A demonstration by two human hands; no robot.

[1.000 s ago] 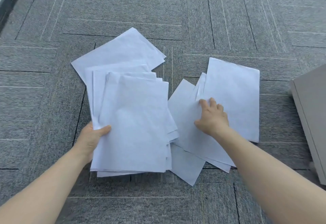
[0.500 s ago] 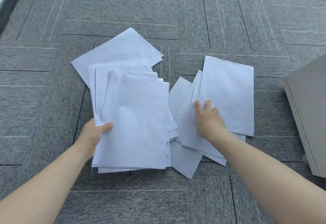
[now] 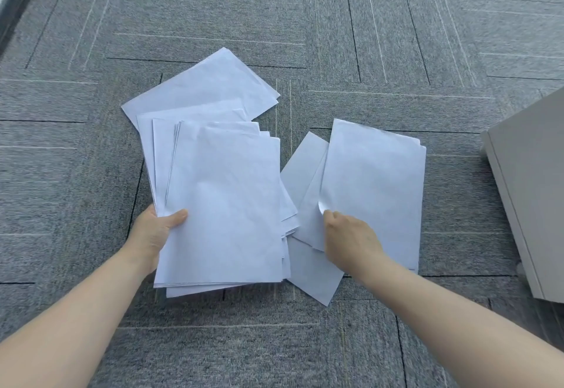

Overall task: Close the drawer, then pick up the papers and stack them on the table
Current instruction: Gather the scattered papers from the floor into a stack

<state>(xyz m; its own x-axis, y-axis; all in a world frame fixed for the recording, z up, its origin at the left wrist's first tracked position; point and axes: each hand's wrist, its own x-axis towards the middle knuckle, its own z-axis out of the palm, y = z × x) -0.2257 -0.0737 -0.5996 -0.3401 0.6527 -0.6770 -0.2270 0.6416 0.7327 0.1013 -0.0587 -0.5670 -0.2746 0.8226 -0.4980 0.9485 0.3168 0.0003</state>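
Nearest to me, both forearms reach out over the grey carpet (image 3: pixel 396 36). My left hand (image 3: pixel 157 233) is clamped on the left edge of a gathered stack of papers (image 3: pixel 225 204), thumb on top and fingers underneath, so that the stack sits slightly raised at that side. My right hand (image 3: pixel 348 235) is pinched together on the left edge of a loose sheet (image 3: pixel 375 180), and the paper curls up a little at the pinch.

That loose sheet lies over a few other sheets (image 3: pixel 305 158) fanned out just beside the stack, one of them poking out toward me below my right wrist. Behind the stack, one more sheet (image 3: pixel 207 88) lies skewed on the carpet, partly tucked under the pile. At the right edge stands a grey cabinet (image 3: pixel 531 180); I cannot tell from here whether its drawer is shut, and no table is in view.

As I judge it, the step in hand is gathering the right-hand sheets onto the stack. To do it well, I would slide my fingers under all the fanned sheets at once, not just the top one, since thin paper on carpet tends to slip apart. I would keep the left grip firm, lay the new sheets flat on top, then fetch the far skewed sheet and square the edges before standing up.
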